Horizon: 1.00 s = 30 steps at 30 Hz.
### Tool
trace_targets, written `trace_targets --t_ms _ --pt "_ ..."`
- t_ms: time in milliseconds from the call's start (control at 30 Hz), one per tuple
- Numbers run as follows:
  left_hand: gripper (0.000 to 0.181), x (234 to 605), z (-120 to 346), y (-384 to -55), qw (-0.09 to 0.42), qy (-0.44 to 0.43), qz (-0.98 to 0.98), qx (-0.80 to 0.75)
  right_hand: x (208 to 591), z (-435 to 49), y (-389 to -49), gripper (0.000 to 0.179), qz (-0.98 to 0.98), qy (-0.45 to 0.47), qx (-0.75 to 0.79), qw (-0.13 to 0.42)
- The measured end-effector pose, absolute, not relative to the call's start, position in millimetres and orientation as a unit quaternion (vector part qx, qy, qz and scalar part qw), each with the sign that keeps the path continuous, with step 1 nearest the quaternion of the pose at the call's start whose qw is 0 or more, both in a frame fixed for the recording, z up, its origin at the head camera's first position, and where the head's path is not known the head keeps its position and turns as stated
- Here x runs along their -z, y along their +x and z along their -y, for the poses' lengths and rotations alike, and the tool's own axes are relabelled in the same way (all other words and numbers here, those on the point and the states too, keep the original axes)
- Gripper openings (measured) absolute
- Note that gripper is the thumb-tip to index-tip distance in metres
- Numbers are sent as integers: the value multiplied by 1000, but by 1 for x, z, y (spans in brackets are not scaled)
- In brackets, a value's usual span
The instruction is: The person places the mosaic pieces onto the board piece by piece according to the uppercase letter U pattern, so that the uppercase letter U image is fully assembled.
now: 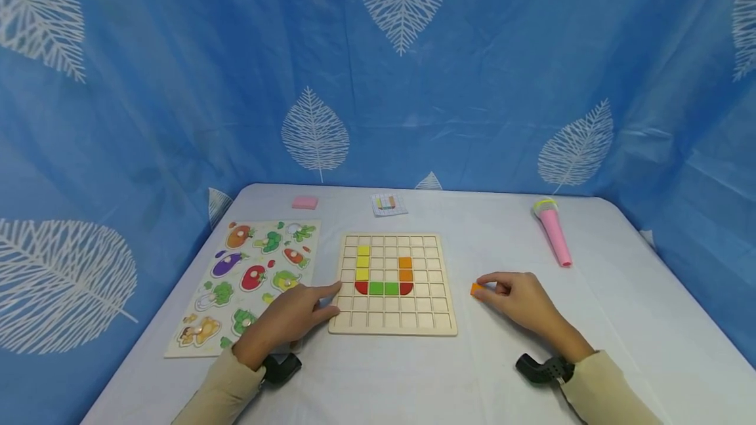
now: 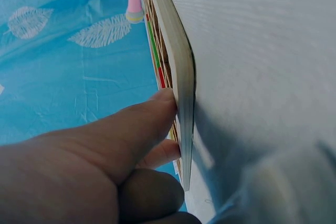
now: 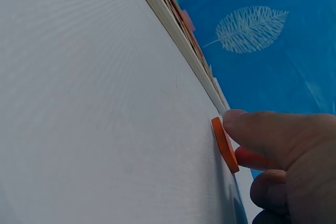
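Note:
A wooden grid board [image 1: 392,325] lies mid-table, holding yellow tiles [image 1: 363,262], green tiles [image 1: 384,288], two rounded red tiles [image 1: 406,288] and orange tiles [image 1: 405,269] in a U shape. At its left edge, my left hand [image 1: 295,312] touches the rim with thumb and index finger extended; the left wrist view shows the thumb against the side. To the right of the board, my right hand [image 1: 522,298] pinches a small orange tile [image 3: 226,145] between thumb and fingers. In the right wrist view the tile is tilted, close to the white tabletop.
A vegetable puzzle board [image 1: 266,251] lies on the left, partly under my left forearm. Along the back are a pink block [image 1: 304,202] and a small pattern card [image 1: 388,204]. A pink toy microphone [image 1: 554,233] lies at the back right. Blue leaf-print cloth [image 1: 472,84] hangs behind.

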<state>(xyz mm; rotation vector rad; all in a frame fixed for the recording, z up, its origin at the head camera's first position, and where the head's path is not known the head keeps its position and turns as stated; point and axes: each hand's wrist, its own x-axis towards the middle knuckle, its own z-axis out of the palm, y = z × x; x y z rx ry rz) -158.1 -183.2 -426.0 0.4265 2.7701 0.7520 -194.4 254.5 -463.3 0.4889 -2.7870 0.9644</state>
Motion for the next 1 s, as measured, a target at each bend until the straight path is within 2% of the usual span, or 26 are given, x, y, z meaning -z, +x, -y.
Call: trace_targets --t_ms 267,1000 --pt "56 425 184 -158 121 143 -946 -263 460 -253 -193 23 936 148 -316 37" --pt "58 425 182 -157 125 139 -946 -266 467 -251 -194 20 933 173 -307 79"
